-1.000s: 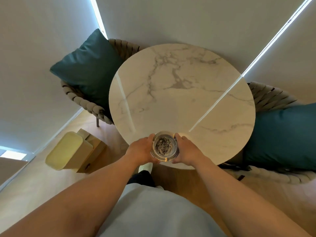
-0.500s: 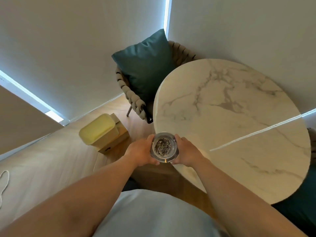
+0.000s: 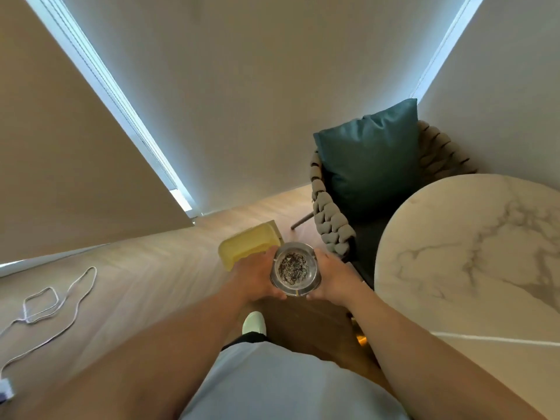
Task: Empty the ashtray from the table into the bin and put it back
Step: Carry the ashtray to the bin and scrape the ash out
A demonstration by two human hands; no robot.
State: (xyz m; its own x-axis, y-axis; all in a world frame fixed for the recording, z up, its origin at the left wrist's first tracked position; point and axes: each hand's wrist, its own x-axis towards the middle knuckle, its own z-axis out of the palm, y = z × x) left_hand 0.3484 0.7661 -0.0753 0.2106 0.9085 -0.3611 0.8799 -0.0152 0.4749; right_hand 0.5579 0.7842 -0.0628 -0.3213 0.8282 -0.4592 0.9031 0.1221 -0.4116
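A round glass ashtray (image 3: 293, 269) with dark ash in it is held level in front of me, off the table. My left hand (image 3: 256, 275) grips its left side and my right hand (image 3: 331, 275) grips its right side. Just beyond my left hand stands a yellow bin (image 3: 245, 245) on the wooden floor, partly hidden by that hand. The round marble table (image 3: 472, 262) is to my right, with nothing on the part I can see.
A woven chair (image 3: 328, 219) with a teal cushion (image 3: 372, 159) stands between the bin and the table. A white cable (image 3: 51, 301) lies looped on the floor at the left. My white shoe (image 3: 254, 323) shows below the ashtray. Walls close the far side.
I have turned left with the ashtray in both hands. It left the table's edge and is now over the floor close to the yellow bin; the table has slid to the right of view.
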